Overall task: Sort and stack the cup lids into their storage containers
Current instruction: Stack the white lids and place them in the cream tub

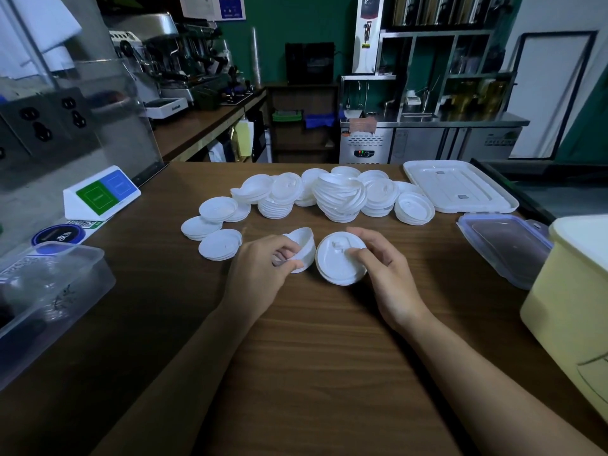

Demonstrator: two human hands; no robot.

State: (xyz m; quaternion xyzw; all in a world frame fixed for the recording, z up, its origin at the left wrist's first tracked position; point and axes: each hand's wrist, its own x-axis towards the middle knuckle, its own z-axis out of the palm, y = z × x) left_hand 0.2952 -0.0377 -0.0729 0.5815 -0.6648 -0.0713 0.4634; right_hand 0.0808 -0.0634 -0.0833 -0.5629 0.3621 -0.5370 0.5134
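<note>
1. Nearest us, our forearms reach over the brown wood-grain desk [312, 373].
2. Our left hand [260, 271] has its grip clamped on a tilted small stack of white plastic cup lids [304, 246], fingers curled round its edge.
3. Just beside it, our right hand [388, 271] has its grip closed on a round white sip-hole lid [335, 263], thumb on top.
4. A clear plastic tub [75, 281] sits at the left edge. A pale yellow plastic bin [566, 297] and a clear blue-rimmed box lid [506, 251] sit at the right.
5. Farther back, a heap of loose white lids [339, 195] spreads across the desk, with a white rectangular container lid [460, 189] to its right.
</note>
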